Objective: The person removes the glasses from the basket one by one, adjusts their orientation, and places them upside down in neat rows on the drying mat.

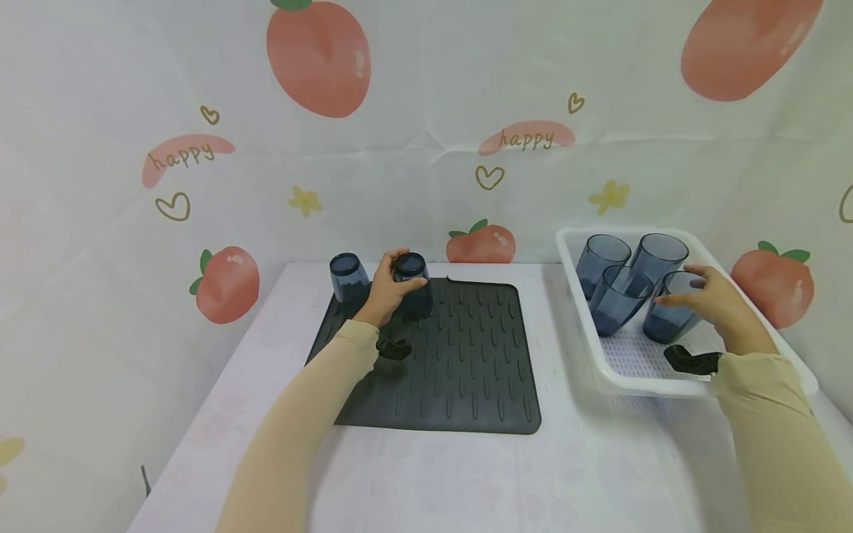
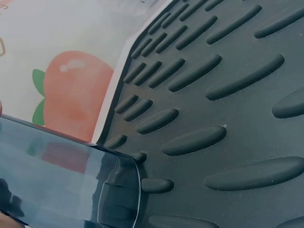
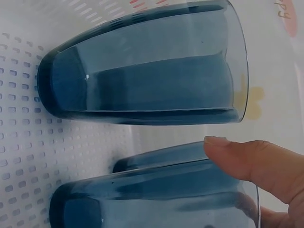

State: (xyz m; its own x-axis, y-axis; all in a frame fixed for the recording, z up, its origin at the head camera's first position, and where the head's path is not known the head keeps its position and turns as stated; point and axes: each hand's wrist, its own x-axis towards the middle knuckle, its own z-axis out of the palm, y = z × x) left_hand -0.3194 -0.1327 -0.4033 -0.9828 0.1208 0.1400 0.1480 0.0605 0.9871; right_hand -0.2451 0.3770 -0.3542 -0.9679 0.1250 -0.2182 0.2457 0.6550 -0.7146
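Observation:
On the dark ridged mat (image 1: 460,355), a blue tinted glass (image 1: 417,300) stands upside down. My left hand (image 1: 385,295) holds it near its upturned base, thumb and fingers on opposite sides. The left wrist view shows that glass (image 2: 52,175) with its rim down at the mat. A second upside-down glass (image 1: 348,277) is just left of it. Over the white basket (image 1: 640,383), my right hand (image 1: 729,311) pinches an upright glass (image 1: 666,322) near its rim. In the right wrist view the thumb (image 3: 256,159) lies along this glass (image 3: 161,194), beside another glass (image 3: 152,80).
Three more upright glasses share the basket: one at the back left (image 1: 602,259), one at the back right (image 1: 656,252) and one at the front left (image 1: 616,303). A fruit-printed cloth backdrop (image 1: 413,192) rises behind the white table (image 1: 533,481).

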